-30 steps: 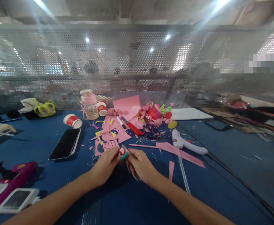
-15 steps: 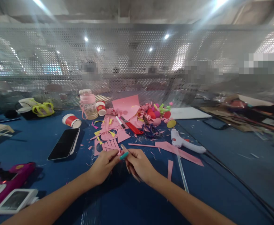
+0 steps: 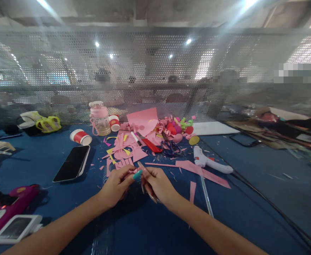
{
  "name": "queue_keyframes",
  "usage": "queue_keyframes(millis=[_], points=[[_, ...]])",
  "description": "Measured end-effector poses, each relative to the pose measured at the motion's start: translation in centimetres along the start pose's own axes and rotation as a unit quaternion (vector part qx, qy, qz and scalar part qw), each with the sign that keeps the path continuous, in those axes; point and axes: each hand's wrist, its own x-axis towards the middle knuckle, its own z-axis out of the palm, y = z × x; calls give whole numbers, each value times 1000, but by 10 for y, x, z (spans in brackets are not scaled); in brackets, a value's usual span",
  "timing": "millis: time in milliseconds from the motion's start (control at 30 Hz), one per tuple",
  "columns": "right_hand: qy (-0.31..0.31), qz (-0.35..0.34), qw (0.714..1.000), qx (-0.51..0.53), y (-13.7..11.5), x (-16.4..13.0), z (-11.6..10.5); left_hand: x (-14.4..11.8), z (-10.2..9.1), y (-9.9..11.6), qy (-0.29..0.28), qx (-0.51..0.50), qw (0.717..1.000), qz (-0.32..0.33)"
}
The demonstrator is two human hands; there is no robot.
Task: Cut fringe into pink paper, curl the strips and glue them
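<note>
My left hand (image 3: 115, 186) is closed, pinching a small curled piece of pink paper (image 3: 136, 170) between thumb and forefinger; a long teal nail shows on the thumb. Close against it, my right hand (image 3: 158, 186) has its thumb and forefinger pressed together at the same piece, its other fingers curled below. Most of the piece is hidden by my fingers. Just beyond my hands lies a pink sheet with slits (image 3: 123, 163), among pink and yellow scraps (image 3: 118, 152). A long pink strip (image 3: 203, 174) lies to the right.
A white glue gun (image 3: 211, 163) with a clear glue stick and black cable lies right. Beyond are a red cutter (image 3: 152, 145), blue scissors (image 3: 171, 148) and a marker (image 3: 135, 138). Left stand a phone (image 3: 72, 163), paper cup (image 3: 81, 137), bottle (image 3: 100, 120) and purple device (image 3: 14, 202).
My left thumb has tilted and shifted slightly left around the pink piece. Both hands stay together in nearly the same spot; the things on the table have not moved.
</note>
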Motion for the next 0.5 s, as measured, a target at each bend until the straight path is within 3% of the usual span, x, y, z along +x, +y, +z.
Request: queue_keyframes(millis=[167, 400, 500], points=[[-7, -57, 996, -71, 7, 0, -3, 2, -3, 8, 22, 79, 990, 116], [-21, -53, 995, -86, 6, -1, 0, 2, 4, 1, -1, 0, 1000, 20], [-25, -38, 997, -68, 5, -1, 2, 0, 4, 1, 7, -2, 1000, 11]])
